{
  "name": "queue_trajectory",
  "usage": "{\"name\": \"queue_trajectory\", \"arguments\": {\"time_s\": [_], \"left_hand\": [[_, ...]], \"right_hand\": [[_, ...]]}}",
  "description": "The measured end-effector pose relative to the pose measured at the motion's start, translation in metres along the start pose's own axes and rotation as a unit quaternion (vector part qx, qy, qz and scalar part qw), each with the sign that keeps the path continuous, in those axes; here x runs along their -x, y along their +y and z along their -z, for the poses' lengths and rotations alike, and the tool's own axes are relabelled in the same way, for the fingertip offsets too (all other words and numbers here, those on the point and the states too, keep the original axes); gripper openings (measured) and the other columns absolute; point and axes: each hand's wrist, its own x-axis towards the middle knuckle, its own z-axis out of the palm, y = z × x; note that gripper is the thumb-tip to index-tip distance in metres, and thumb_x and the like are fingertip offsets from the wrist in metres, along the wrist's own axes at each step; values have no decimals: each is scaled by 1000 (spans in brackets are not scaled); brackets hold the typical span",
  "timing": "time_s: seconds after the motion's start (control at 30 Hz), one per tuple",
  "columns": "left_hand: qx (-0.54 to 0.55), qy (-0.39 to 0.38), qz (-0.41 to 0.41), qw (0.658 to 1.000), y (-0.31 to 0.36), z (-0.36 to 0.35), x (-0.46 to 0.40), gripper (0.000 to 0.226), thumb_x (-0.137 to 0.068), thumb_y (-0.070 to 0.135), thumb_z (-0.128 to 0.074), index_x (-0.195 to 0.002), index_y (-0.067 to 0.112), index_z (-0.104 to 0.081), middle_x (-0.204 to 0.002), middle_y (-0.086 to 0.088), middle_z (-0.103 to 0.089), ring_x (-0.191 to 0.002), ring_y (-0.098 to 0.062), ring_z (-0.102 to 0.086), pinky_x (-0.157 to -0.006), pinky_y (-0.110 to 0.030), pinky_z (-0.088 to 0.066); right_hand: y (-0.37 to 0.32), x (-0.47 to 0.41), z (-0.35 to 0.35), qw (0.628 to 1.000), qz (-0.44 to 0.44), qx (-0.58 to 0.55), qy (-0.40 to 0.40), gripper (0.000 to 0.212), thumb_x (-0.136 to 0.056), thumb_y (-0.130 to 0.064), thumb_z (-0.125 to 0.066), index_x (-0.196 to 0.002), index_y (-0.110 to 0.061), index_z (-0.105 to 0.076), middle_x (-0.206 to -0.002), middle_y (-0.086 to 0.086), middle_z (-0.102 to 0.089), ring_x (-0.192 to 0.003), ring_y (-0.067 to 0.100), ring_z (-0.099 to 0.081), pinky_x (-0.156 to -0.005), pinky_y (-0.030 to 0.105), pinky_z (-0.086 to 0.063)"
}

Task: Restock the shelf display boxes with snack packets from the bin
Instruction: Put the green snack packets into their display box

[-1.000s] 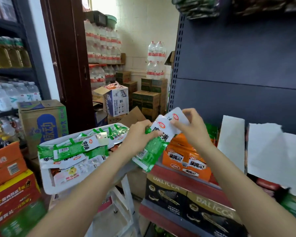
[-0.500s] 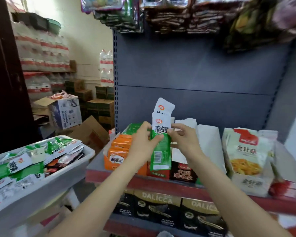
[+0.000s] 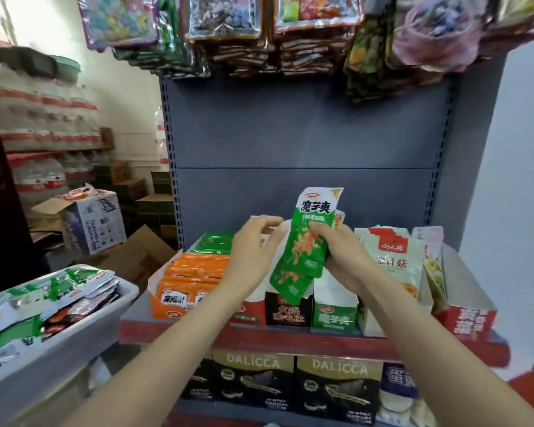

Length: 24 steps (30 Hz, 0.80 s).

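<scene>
Presently the right hand [image 3: 341, 257] grips a sheaf of green packets [image 3: 304, 251] above the green display box [image 3: 333, 315] on the shelf [image 3: 290, 337]. The left hand [image 3: 253, 254] hovers beside them, fingers loosely curled, apparently holding nothing. The orange box [image 3: 182, 291] looks well stocked. The bin [image 3: 74, 328] remains heaped, so much restocking is judged outstanding.

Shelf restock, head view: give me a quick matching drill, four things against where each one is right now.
Things:
1. green packets
2. orange packets
3. grey bin
4. DALICCA boxes

Places:
A. lower shelf
B. left of the shelf
C. right hand
D. leftmost display box

Pairs: 1-C, 2-D, 3-B, 4-A
</scene>
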Motion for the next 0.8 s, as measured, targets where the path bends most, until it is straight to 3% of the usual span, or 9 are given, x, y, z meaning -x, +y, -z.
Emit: {"name": "queue_trajectory", "arguments": {"time_s": [0.07, 0.17, 0.27, 0.4, 0.53, 0.67, 0.8], "left_hand": [[32, -5, 83, 996, 6, 2, -17, 35, -95, 37, -50, -118, 13, -60, -117, 5, -58, -107, -9, -53, -90, -21, -40], [114, -88, 135, 980, 10, -4, -31, 31, -95, 38, -51, -108, 13, -64, -111, 3, -65, -108, -18, -60, -98, -37, -47], [162, -96, 128, 974, 10, -13, -33, 20, -95, 24, -55, -113, 19, -61, -109, -1, -68, -104, -20, -64, -94, -42, -51], [142, -142, 95, 975, 10, -24, -34, 32, -97, 19, -51, -127, 30, -48, -116, 5, -64, -105, -15, -62, -89, -40, -53], [142, -174, 99, 969, 8, -32, -41, 43, -97, 20, -51, -135, 38, -41, -118, 12, -62, -99, -15, -65, -84, -41, -55], [153, -149, 116, 970, 10, -45, -50, 37, -94, 19, -57, -128, 26, -47, -111, 0, -67, -89, -18, -69, -77, -43, -58], [117, -119, 77, 983, 18, -63, -74, 18, -90, 19, -61, -108, 21, -59, -105, -4, -70, -93, -19, -68, -79, -46, -57]], "right_hand": [[-1, 1, 6, 999, -12, 47, -25, 19, -96, -9, -48, -106, -4, -64, -102, 15, -70, -90, 25, -66, -88, 40, -52], [0, 3, 15, 994, 5, 91, -61, 16, -92, -7, -55, -105, -5, -65, -95, 10, -72, -82, 22, -69, -76, 34, -57], [-4, 0, 21, 994, 26, 103, -31, 15, -83, 1, -65, -97, -4, -67, -86, 7, -73, -74, 19, -70, -65, 29, -57], [-7, -10, 28, 988, 14, 148, -32, 19, -80, 9, -64, -97, 0, -65, -97, 19, -71, -85, 29, -69, -79, 40, -57], [-12, -20, 32, 993, 31, 113, -8, 22, -89, 6, -53, -109, 3, -62, -102, 19, -69, -86, 28, -67, -79, 38, -55], [-20, -31, 45, 993, 52, 100, 39, 22, -89, 5, -54, -109, 0, -64, -101, 19, -69, -85, 29, -68, -76, 38, -57], [-39, -46, 59, 982, 97, 138, 83, 16, -86, 4, -60, -98, -4, -68, -86, 8, -72, -68, 16, -68, -63, 28, -56]]}}
